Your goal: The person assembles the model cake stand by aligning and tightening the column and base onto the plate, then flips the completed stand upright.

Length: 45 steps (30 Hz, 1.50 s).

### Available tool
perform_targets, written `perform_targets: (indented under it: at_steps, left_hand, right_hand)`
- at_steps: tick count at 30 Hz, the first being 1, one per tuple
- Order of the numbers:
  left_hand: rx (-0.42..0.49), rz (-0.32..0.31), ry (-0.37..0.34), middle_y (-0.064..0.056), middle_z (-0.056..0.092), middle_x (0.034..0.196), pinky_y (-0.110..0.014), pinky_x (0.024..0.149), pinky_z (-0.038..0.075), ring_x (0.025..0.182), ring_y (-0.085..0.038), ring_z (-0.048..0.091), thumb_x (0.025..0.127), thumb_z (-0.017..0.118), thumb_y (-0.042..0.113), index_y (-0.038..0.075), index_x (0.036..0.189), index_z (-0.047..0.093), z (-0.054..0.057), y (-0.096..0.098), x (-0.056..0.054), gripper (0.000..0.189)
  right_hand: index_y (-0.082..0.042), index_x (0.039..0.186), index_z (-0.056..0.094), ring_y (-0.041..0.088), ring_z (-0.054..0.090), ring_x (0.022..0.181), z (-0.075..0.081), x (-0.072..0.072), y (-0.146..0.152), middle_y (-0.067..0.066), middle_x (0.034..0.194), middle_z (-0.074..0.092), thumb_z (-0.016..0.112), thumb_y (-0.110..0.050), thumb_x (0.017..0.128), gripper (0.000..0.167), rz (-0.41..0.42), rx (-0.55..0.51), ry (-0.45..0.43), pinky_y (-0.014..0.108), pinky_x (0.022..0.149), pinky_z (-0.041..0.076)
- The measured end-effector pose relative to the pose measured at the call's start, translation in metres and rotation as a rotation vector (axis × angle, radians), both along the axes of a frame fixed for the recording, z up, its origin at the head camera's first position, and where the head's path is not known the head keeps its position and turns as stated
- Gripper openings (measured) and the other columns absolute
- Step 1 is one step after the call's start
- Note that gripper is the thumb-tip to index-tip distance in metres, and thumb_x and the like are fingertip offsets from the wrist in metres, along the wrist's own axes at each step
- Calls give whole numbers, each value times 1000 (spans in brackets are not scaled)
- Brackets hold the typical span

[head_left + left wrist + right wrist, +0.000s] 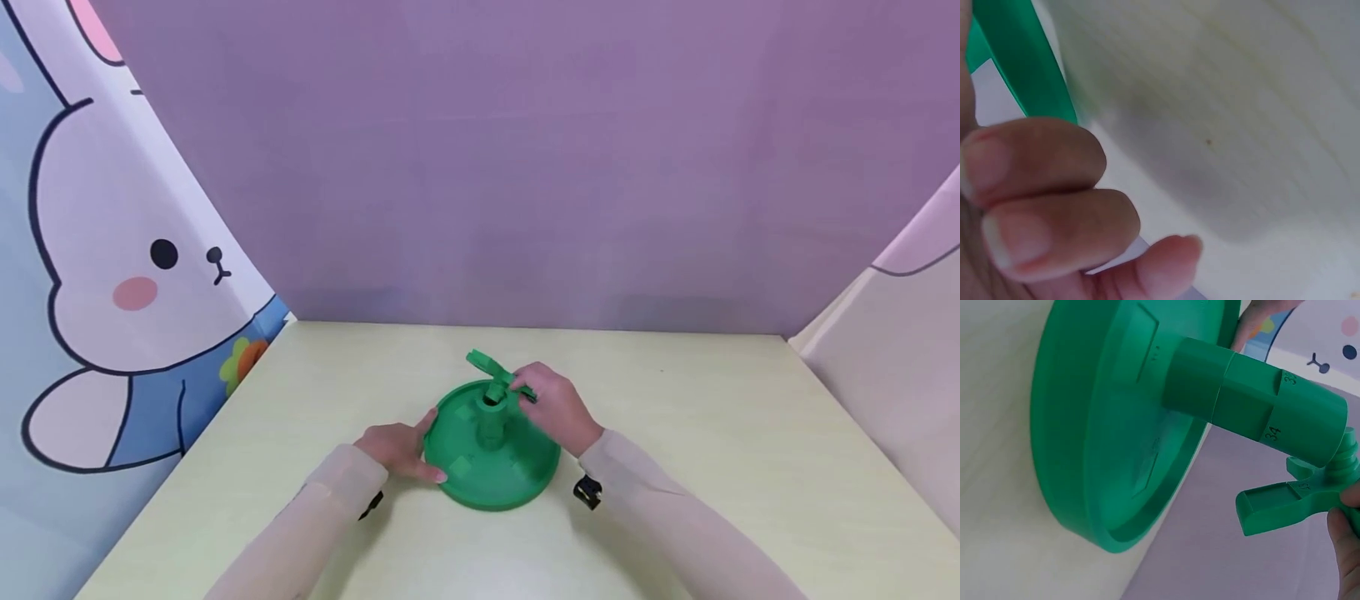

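Note:
A round green base (491,496) with a raised rim lies on the table. From its middle rises a short post (1254,400) marked with numbers such as 34; its dark open top shows in the head view. My left hand (397,450) holds the base's left edge between thumb and forefinger, other fingers curled in the left wrist view. With thumb and fingers my right hand (558,408) pinches a green forked piece (1272,506). This piece's ridged stub (1346,456) is close to the post's open end; whether they touch I cannot tell.
The pale table (720,467) spreads around the base. A purple backdrop (525,167) stands along the back edge, and a rabbit-print cloth (142,217) hangs at the left. Another pale cloth (900,358) borders the right side.

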<state>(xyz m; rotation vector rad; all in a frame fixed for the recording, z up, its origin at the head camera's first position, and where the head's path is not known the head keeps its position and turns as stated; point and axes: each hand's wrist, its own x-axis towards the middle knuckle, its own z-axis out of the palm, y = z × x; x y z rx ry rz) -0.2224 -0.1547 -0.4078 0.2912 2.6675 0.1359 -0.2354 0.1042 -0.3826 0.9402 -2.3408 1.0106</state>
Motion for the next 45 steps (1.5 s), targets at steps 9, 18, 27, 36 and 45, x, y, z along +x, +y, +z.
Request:
perform_targets:
  at_steps: [9,18,27,36,45]
  left_hand:
    - [-6,-7,5,-3,60,87,-42,77,48,92,-19,58,74,68,66,15,154,18,0,-1,0,107]
    - [2,-14,14,-4,61,88,-43,78,48,94,-21,59,75,69,64,14,154,19,4,0,4,106]
    - [11,-8,4,-7,63,97,-45,81,47,97,-23,59,75,69,64,14,154,19,6,2,4,106]
    - [21,-11,18,-8,64,98,-45,79,48,95,-23,61,75,70,62,13,154,19,6,1,6,106]
    - [12,-13,21,-11,64,106,-47,82,47,100,-26,60,75,70,63,14,154,20,6,1,5,105]
  right_hand:
    - [0,84,65,22,67,84,0,-4,-2,12,93,66,75,17,65,27,46,171,366,25,73,54]
    - [-3,80,65,22,68,86,-2,-4,-4,11,92,67,77,14,66,25,47,214,545,25,74,53]
    - [-2,88,68,23,66,92,-3,-1,-2,10,95,68,82,11,63,31,80,199,490,27,81,52]
    - [0,95,73,21,68,90,-8,-2,-4,12,98,69,86,-4,66,31,48,199,504,26,77,53]
    - [0,95,74,22,69,91,-8,3,-1,14,99,70,87,-1,63,35,18,226,537,27,77,53]
